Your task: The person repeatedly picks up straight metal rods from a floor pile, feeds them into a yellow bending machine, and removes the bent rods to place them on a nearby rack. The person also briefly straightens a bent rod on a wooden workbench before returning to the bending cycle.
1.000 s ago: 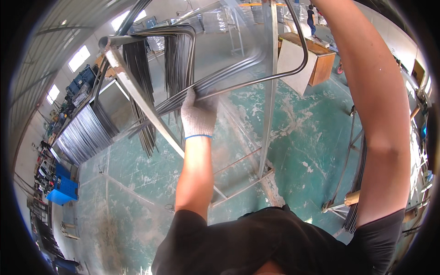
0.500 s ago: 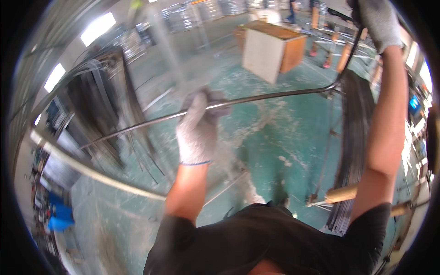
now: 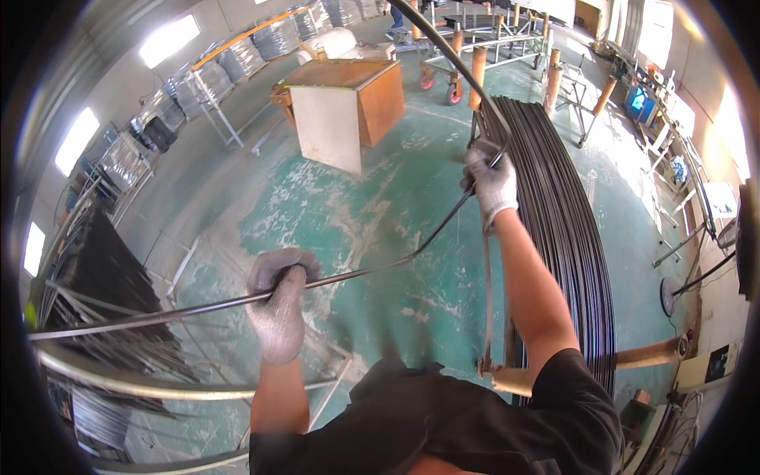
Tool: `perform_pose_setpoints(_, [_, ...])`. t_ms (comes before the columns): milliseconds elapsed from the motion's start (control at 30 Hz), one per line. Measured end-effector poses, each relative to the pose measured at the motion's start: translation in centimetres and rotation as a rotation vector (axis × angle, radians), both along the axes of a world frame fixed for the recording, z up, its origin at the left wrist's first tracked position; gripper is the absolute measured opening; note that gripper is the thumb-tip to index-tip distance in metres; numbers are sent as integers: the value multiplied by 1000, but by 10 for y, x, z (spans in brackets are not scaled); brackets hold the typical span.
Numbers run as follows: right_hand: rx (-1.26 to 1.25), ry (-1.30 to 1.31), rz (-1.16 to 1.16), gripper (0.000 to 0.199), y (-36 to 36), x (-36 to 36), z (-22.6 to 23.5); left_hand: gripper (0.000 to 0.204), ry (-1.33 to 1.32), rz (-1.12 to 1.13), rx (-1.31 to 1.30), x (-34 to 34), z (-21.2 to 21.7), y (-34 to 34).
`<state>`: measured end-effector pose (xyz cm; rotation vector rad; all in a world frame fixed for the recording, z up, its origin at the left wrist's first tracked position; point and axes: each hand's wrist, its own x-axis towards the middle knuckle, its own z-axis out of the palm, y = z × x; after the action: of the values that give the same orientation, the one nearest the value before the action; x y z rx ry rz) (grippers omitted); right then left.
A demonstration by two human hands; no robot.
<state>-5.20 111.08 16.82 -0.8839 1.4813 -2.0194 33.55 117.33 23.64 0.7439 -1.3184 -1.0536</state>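
Observation:
A long, thin dark metal rod point(image 3: 364, 271) runs across in front of me, curving upward on the right. My left hand point(image 3: 277, 309), in a pale grey work glove, is closed around its straight stretch. Farther along, my right hand point(image 3: 494, 184), gloved alike, grips the rising part with fingers wrapped round. Beyond the right hand the rod arcs up past the top edge of the view. Close by the right hand lies a thick bundle of long dark strips point(image 3: 566, 229), resting on a stand with a brown roller point(image 3: 653, 353).
A wooden cabinet point(image 3: 384, 103) stands ahead on the green floor. To the left is a rack piled with dark strips point(image 3: 103, 277), near a curved pale rail point(image 3: 158, 388). Wheeled metal frames point(image 3: 495, 59) stand at the back; a bench with tools lines the right wall.
My view has turned right. My right hand has come down from the upper right to beside the bundle. The left hand appears lower and further left, still holding the rod.

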Motion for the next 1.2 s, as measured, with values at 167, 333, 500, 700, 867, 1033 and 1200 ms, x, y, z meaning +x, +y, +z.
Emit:
perform_pose_setpoints(167, [-96,-110,-56,31,-95,-47,-31,19,-166,71,-45,-39,-15,-102])
perform_pose_setpoints(333, [51,-148,-30,22,-182,-102,-75,20,-189,6,-6,-89,-34,-225])
perform_pose_setpoints(500, [195,-68,-145,22,-243,-141,-95,18,-132,-147,209,-152,-8,-363])
perform_pose_setpoints(700, [359,-2,-226,26,-348,-190,-169,20,-65,-14,397,-241,-59,-530])
perform_pose_setpoints(867, [423,19,-146,30,-481,-259,-215,30,-209,27,650,-312,-173,-648])
perform_pose_setpoints(1033, [530,115,-96,33,-621,-319,-216,32,-141,94,923,-378,-231,-717])
perform_pose_setpoints(1200, [673,237,-95,39,-751,-365,-248,33,-191,80,872,-404,-248,-811])
